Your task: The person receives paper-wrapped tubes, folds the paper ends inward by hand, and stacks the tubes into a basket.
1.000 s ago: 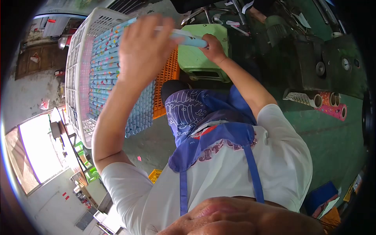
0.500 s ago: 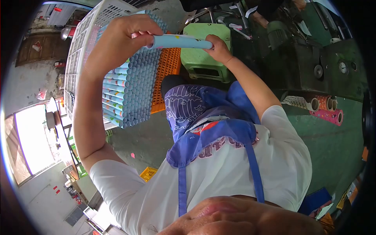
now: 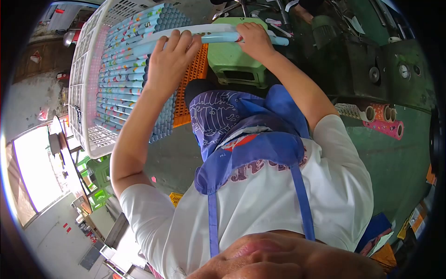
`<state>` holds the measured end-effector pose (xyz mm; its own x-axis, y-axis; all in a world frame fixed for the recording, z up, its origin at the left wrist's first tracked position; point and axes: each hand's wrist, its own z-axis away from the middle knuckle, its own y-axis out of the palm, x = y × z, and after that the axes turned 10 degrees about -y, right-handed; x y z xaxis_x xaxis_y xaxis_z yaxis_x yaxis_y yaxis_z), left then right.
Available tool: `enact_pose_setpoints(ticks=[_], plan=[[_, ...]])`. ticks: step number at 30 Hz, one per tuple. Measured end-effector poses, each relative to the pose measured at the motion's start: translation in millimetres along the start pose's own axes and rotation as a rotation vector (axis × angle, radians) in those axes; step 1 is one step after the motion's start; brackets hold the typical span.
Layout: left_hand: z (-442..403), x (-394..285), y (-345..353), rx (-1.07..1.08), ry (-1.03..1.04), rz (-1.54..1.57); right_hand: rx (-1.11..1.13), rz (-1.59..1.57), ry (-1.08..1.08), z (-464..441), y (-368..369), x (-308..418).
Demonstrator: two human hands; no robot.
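A light-blue patterned roll of wrapping paper (image 3: 218, 37) lies sideways between my hands, its right end sticking out past my right hand. A pale whitish band runs along its upper side. My left hand (image 3: 171, 60) bends its fingers over the left part of the roll, in front of the stacked rolls. My right hand (image 3: 255, 41) wraps round the roll nearer its right end, above the green stool (image 3: 232, 58). To the left, many similar light-blue rolls (image 3: 123, 69) are stacked in a white plastic crate (image 3: 80, 93).
An orange slatted crate (image 3: 183, 109) stands beside the stack. Dark machinery with a gauge (image 3: 404, 71) stands at right. Below it lie pink and red rolls (image 3: 385, 129). A blue apron (image 3: 258, 151) covers my lap. Part of another person's hand or foot shows at top right.
My left hand has moved right and turned, its fingers now over the roll rather than pinching its end. The roll now extends past my right hand. The view has shifted slightly.
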<state>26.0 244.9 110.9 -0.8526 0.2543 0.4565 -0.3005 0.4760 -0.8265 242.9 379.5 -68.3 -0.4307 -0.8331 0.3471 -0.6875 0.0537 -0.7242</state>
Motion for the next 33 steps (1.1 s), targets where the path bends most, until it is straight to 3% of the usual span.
enact_pose_setpoints(ticks=[1,6,9,11,14,17,19,20,21,22,24,25,26,29,31,33], plan=[[2.6,-3.7,10.9,0.023,0.004,-0.188,0.019,0.047,-0.029,-2.5,-3.9,5.2],[20.6,9.5,36.7,0.139,-0.029,-0.137,0.033,0.104,-0.12,-4.0,-15.7,26.4],[28.3,22.1,38.4,0.212,-0.045,0.162,0.029,0.122,-0.234,-10.2,-22.0,29.1],[31.2,21.8,34.5,0.224,-0.062,0.141,0.034,0.125,-0.292,-10.5,-22.4,33.0],[37.8,23.1,24.8,0.232,-0.091,0.085,0.353,-0.232,-0.119,-18.7,-19.8,40.6],[47.8,19.2,23.9,0.47,-0.208,0.189,0.279,-0.105,-0.311,-23.6,-25.0,42.3],[66.6,35.1,43.0,0.586,-0.316,0.569,0.313,-0.03,-0.291,-31.9,-12.6,32.9],[73.0,50.0,63.5,0.615,-0.21,0.651,0.253,-0.022,-0.33,-29.7,-17.6,34.2],[60.4,44.8,46.0,0.666,-0.295,0.543,0.241,-0.047,-0.292,-28.8,-21.9,42.4],[57.2,39.5,45.3,0.516,-0.272,0.334,0.385,-0.064,-0.215,-29.9,-24.7,48.3],[48.9,31.5,47.4,0.135,-0.153,-0.052,0.387,-0.191,-0.194,-26.4,-25.8,43.9],[48.4,31.8,45.6,0.102,-0.139,-0.049,0.402,-0.183,-0.17,-26.8,-27.0,42.9],[48.5,27.5,37.6,0.198,-0.182,0.074,0.396,-0.158,-0.164,-29.3,-33.3,38.7],[54.7,27.4,38.6,0.36,-0.241,0.303,0.167,0.119,-0.47,-27.4,-41.6,37.4],[57.6,32.8,41.2,0.5,-0.288,0.484,0.245,0.048,-0.379,-26.6,-39.1,42.4],[64.6,29.4,44.6,0.401,-0.235,0.364,0.397,-0.116,-0.204,-22.6,-33.1,49.3]])
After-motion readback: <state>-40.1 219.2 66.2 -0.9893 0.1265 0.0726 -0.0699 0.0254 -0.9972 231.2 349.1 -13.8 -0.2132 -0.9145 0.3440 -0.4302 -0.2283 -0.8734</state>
